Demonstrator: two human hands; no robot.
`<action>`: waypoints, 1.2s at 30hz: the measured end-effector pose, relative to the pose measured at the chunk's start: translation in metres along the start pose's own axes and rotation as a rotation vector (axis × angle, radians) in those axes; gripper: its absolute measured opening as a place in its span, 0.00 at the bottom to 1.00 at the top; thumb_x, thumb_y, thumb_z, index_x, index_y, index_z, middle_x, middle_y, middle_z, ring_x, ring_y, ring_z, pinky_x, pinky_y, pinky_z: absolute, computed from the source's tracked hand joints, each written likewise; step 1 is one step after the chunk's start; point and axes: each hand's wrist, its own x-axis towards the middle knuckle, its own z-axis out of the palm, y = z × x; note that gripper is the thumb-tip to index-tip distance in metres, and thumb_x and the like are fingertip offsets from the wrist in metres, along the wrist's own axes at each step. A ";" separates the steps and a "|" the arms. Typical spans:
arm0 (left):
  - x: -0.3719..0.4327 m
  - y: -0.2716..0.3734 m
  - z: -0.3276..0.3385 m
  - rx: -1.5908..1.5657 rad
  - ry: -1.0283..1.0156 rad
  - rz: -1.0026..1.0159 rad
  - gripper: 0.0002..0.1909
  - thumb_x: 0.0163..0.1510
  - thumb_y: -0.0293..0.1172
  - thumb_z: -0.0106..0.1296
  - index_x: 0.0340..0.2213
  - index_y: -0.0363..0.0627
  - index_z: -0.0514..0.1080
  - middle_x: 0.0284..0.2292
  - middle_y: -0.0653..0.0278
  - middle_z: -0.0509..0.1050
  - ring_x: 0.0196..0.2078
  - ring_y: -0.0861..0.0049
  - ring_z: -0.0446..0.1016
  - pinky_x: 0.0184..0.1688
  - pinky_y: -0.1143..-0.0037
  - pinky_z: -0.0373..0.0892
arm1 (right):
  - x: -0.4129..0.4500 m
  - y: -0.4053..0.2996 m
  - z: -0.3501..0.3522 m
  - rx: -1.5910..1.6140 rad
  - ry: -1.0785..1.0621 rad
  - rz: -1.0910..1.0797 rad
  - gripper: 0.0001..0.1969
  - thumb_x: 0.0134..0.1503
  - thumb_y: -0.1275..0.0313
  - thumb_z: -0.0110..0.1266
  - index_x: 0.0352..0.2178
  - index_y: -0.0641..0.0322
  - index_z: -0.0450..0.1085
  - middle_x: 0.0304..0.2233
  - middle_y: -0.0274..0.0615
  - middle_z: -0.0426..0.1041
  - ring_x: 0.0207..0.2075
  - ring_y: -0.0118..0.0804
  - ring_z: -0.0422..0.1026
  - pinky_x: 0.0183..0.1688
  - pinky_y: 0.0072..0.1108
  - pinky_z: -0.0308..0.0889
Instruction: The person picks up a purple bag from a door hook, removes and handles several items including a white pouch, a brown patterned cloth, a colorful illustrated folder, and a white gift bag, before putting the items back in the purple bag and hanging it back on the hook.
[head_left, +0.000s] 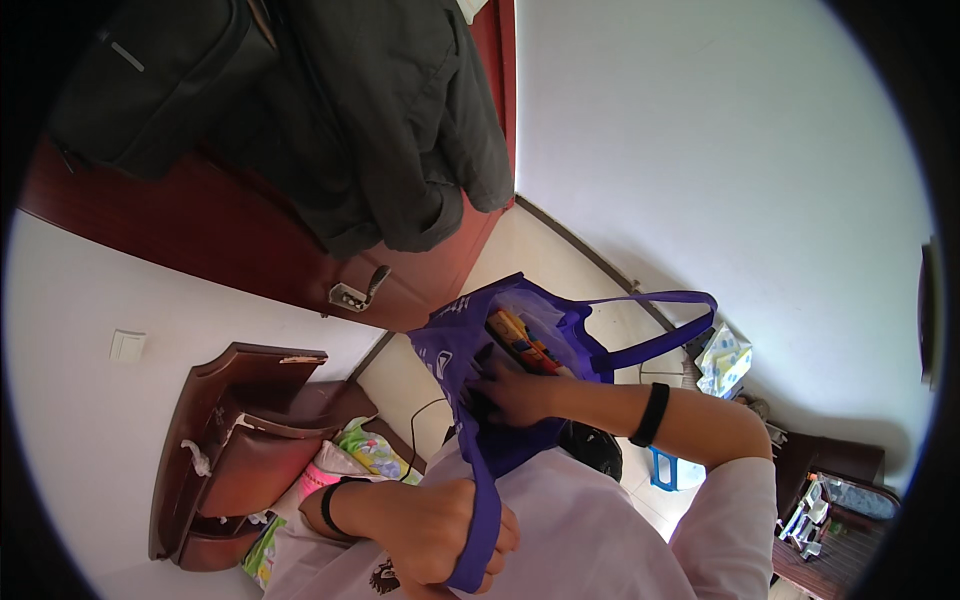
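Note:
A purple fabric tote bag (517, 450) with pale printing hangs gaping in front of my body. My left hand (431, 525) grips one of its handles (482, 517), the strap running across the fingers. My right hand (517, 394) reaches through the bag's mouth, its fingertips among dark contents; whether they hold anything cannot be made out. Beside that hand, inside the bag, lies a yellow and red package (517, 334) next to a translucent plastic lining (544, 315). The other handle (667, 337) loops out loosely to the right.
Dark jackets (390, 112) and a black bag (150, 82) hang on a red-brown door (247, 232) with a lever handle (360, 289). At left is a worn wooden headboard (259, 457). A blue stool (664, 469) and a dark cabinet (832, 454) stand at right.

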 end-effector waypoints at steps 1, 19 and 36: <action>0.001 -0.001 0.000 -0.001 -0.004 0.004 0.20 0.56 0.42 0.54 0.16 0.42 0.68 0.18 0.64 0.68 0.26 0.68 0.75 0.40 0.68 0.77 | 0.013 0.008 0.006 -0.069 -0.015 -0.045 0.32 0.56 0.61 0.54 0.57 0.69 0.59 0.58 0.68 0.56 0.59 0.61 0.60 0.63 0.38 0.56; -0.040 -0.023 -0.017 0.184 0.664 -0.141 0.29 0.57 0.57 0.51 0.44 0.42 0.76 0.26 0.61 0.77 0.30 0.71 0.76 0.38 0.73 0.74 | -0.102 -0.017 -0.114 0.598 0.511 0.130 0.12 0.56 0.74 0.58 0.39 0.73 0.73 0.37 0.48 0.76 0.30 0.34 0.77 0.30 0.23 0.72; -0.064 -0.105 -0.021 0.105 0.867 -0.276 0.46 0.49 0.22 0.58 0.67 0.48 0.49 0.66 0.54 0.51 0.65 0.67 0.57 0.63 0.69 0.55 | -0.173 -0.029 -0.082 1.325 1.101 -0.136 0.10 0.59 0.78 0.54 0.42 0.70 0.74 0.25 0.31 0.70 0.20 0.20 0.62 0.23 0.13 0.56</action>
